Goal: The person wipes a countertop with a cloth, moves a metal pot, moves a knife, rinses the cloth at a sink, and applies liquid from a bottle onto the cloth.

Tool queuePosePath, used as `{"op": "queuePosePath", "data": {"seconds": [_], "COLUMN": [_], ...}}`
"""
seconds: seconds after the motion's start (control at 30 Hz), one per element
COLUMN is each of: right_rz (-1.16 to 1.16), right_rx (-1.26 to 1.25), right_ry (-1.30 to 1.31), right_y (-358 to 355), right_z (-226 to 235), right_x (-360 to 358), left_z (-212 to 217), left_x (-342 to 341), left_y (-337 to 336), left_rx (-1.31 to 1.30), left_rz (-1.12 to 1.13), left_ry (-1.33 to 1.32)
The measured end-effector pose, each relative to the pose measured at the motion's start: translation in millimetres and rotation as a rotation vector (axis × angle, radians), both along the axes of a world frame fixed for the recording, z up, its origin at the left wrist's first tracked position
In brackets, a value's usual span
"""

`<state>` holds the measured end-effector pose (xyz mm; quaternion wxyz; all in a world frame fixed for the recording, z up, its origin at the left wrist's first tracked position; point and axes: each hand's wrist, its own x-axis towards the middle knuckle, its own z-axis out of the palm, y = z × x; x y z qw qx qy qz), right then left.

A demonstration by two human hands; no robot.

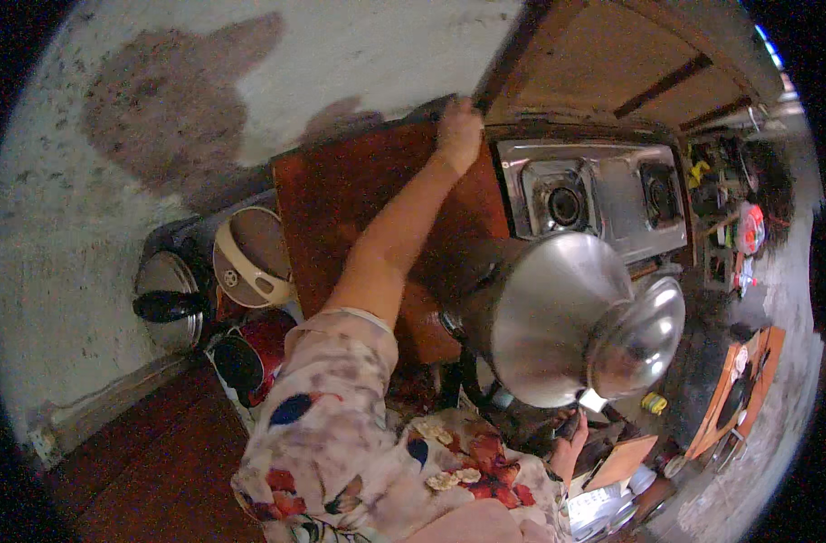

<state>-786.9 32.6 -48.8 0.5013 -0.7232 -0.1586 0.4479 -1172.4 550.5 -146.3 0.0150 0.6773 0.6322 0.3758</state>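
My left arm reaches across a reddish-brown wooden top (327, 195) to its far edge. There my left hand (461, 136) is closed beside the stove, its fingers curled; what they hold, if anything, is hidden. Low at the right, my right hand (571, 443) is closed round a dark handle (567, 422) by the rim of a large, tilted steel vessel (549, 317). A shiny domed steel piece (641, 339) overlaps the vessel's right side. How these steel parts join cannot be made out. Behind them stands a steel gas stove (626, 213) with two burners.
A lidded pot (167, 294), a cream-handled round container (250, 258) and a red pot (259, 353) stand left of the wooden top. A wooden panel (603, 59) rises behind the stove. To the right are a wooden rack (707, 407) and a small yellow item (654, 403).
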Motion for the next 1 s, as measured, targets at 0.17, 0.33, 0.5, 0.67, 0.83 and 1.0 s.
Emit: {"op": "queuePosePath", "data": {"seconds": [0.17,0.33,0.5,0.67,0.83,1.0], "right_rz": [0.152,-0.168,-0.025,-0.175,-0.213,-0.228], "right_rx": [0.014,-0.042,-0.022,-0.041,-0.015,0.009], "right_ry": [-0.471,0.192,0.253,0.463,0.558,0.563], "right_y": [13,21,8,19,9,26], "right_z": [50,1,-29,-26,-36,-25], "right_x": [-59,-1,27,38,45,34], "left_z": [2,41,27,38,46,4], "left_x": [-50,-97,-115,-87,-75,-205], "left_y": [-57,-219,-174,-95,-237,-161], "left_rx": [-0.086,-0.268,-0.173,-0.324,-0.341,-0.206], "left_rz": [0.116,-0.075,-0.148,0.052,-0.168,0.162], "left_ry": [-0.028,0.171,-0.057,0.288,-0.389,-0.403]}}
